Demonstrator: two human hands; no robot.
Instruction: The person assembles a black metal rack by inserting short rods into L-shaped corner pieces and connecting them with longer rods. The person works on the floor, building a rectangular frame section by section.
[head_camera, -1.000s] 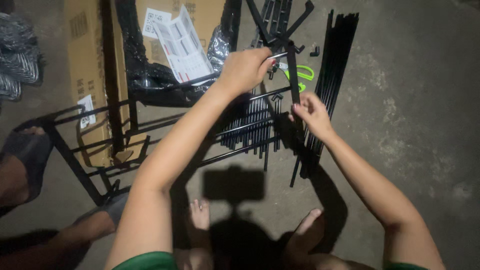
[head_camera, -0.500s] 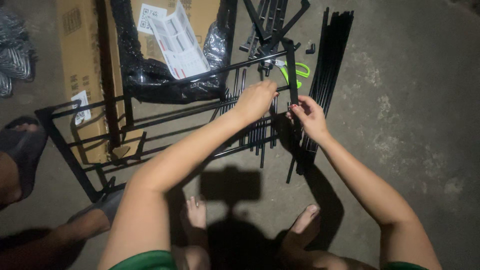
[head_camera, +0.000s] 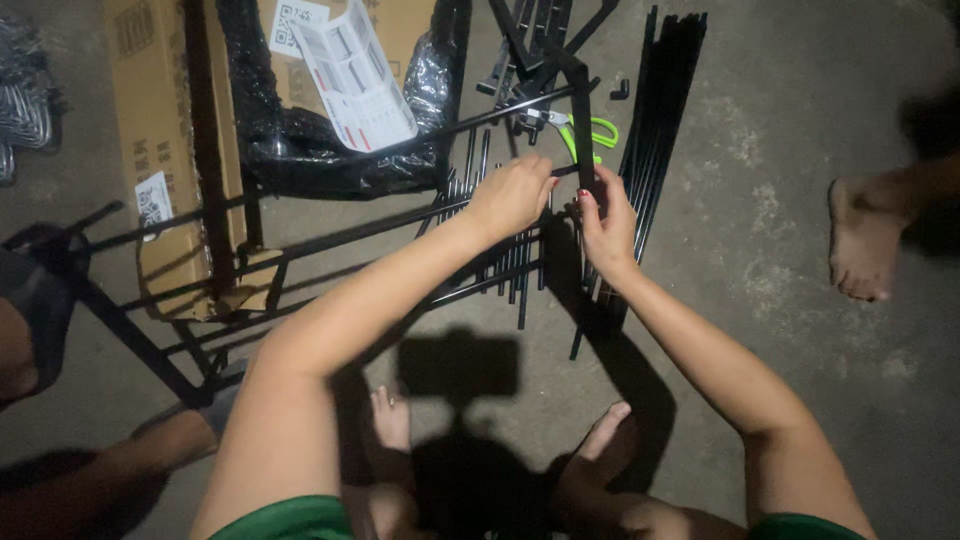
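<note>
A black metal rack frame (head_camera: 300, 240) of thin tubes lies across the concrete floor in front of me. My left hand (head_camera: 510, 195) is closed around a horizontal tube at the frame's right end. My right hand (head_camera: 605, 222) pinches the black upright post (head_camera: 584, 120) right beside it, fingers wrapped on the post where it meets the tube. Several loose black rods (head_camera: 660, 120) lie on the floor just behind my right hand. My bare feet show at the bottom of the view.
A cardboard box (head_camera: 150, 150), crumpled black plastic wrap (head_camera: 300, 150) and a printed leaflet (head_camera: 350, 75) lie at the top left. Green-handled scissors (head_camera: 590, 132) rest among black parts. Another person's bare foot (head_camera: 860, 240) stands at the right; a person's leg is at the left.
My left hand came down from the upper rail to the tube beside my right hand. The view shifted, and another person's foot now shows at the right.
</note>
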